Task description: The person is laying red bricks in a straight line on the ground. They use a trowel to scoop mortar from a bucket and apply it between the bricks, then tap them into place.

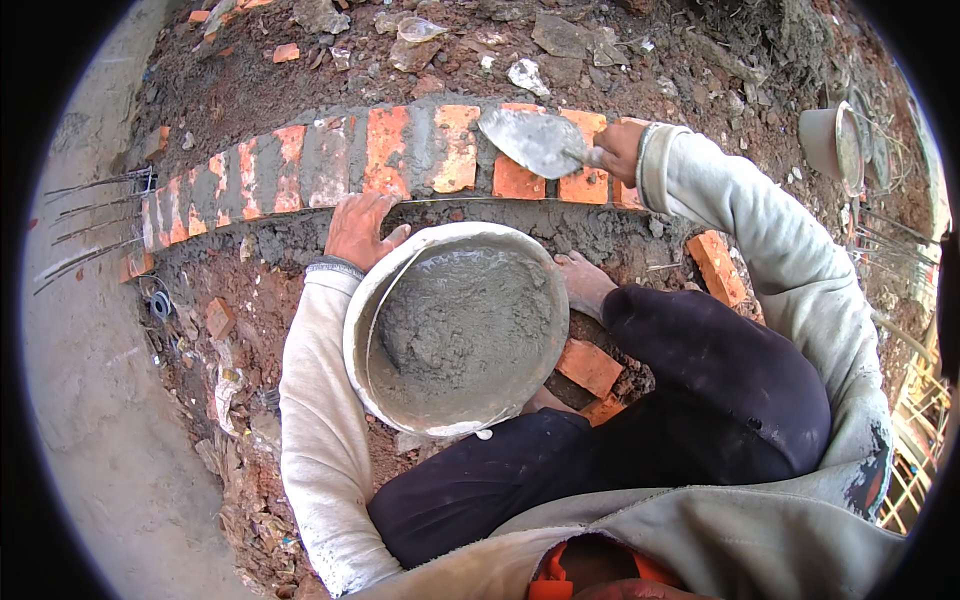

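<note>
My right hand [618,152] is closed round the handle of a pointed bricklaying trowel [532,140]. Its mortar-smeared blade lies over the bricks right of centre, pointing left. A curved-looking row of red bricks [386,150] runs across the view, with grey mortar in its joints. On the row's near edge rests my left hand [360,230], thumb spread from the fingers, holding nothing. Just below that hand stands a round bucket [356,335] containing wet grey mortar [465,318]. A thin string [470,201] stretches along the near side of the row.
Loose bricks [590,367] lie beside my legs, and another brick [716,268] lies further right. A second bucket [832,143] sits tilted at the far right. Steel bars [95,210] stick out at the row's left end, over a grey concrete strip [110,400]. Rubble covers the soil behind.
</note>
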`<state>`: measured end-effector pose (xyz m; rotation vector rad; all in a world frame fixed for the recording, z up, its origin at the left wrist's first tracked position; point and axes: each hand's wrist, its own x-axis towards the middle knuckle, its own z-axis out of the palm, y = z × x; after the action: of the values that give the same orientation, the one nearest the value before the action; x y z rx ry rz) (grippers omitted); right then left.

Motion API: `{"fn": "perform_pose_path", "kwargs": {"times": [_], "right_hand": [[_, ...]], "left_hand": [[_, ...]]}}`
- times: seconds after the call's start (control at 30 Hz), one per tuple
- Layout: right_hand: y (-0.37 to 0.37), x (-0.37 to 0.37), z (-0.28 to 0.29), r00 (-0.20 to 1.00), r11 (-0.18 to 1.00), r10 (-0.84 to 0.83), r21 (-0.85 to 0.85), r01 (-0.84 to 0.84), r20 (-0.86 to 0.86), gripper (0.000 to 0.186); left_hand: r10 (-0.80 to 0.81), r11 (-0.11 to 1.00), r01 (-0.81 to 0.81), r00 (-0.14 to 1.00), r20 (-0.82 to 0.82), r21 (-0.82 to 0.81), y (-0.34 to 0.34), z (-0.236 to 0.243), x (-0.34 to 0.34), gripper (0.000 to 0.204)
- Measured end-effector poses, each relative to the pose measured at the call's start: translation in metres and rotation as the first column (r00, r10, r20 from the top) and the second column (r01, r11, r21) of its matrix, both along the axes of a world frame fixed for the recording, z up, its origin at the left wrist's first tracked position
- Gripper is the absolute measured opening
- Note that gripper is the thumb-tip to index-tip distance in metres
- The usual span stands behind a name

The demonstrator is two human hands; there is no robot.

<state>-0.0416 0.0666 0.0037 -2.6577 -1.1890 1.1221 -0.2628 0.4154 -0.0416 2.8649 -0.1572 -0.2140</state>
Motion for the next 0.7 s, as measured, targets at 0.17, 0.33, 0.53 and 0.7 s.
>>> {"fn": "perform_pose_path", "kwargs": {"times": [0.17, 0.33, 0.53, 0.7], "right_hand": [[0.011, -0.013, -0.008, 1.0, 0.995, 0.015, -0.094, -0.017, -0.023, 0.04], [-0.004, -0.003, -0.009, 0.99, 0.988, 0.13, -0.079, -0.134, -0.048, 0.043], [0.004, 0.011, 0.015, 0.993, 0.973, 0.114, -0.204, -0.109, 0.015, 0.043], [-0.015, -0.01, 0.094, 0.923, 0.97, 0.234, -0.007, -0.243, 0.307, 0.033]], "left_hand": [[-0.008, 1.0, 0.008, 1.0, 0.023, 0.0, -0.001, 0.002, 0.002, 0.054], [0.014, 0.995, -0.014, 1.0, -0.004, -0.094, 0.0, 0.002, 0.002, 0.052], [-0.02, 0.999, 0.018, 0.999, -0.037, -0.033, -0.004, 0.007, 0.006, 0.055], [0.012, 0.998, -0.016, 0.997, -0.071, -0.054, -0.003, 0.004, -0.005, 0.057]]}}
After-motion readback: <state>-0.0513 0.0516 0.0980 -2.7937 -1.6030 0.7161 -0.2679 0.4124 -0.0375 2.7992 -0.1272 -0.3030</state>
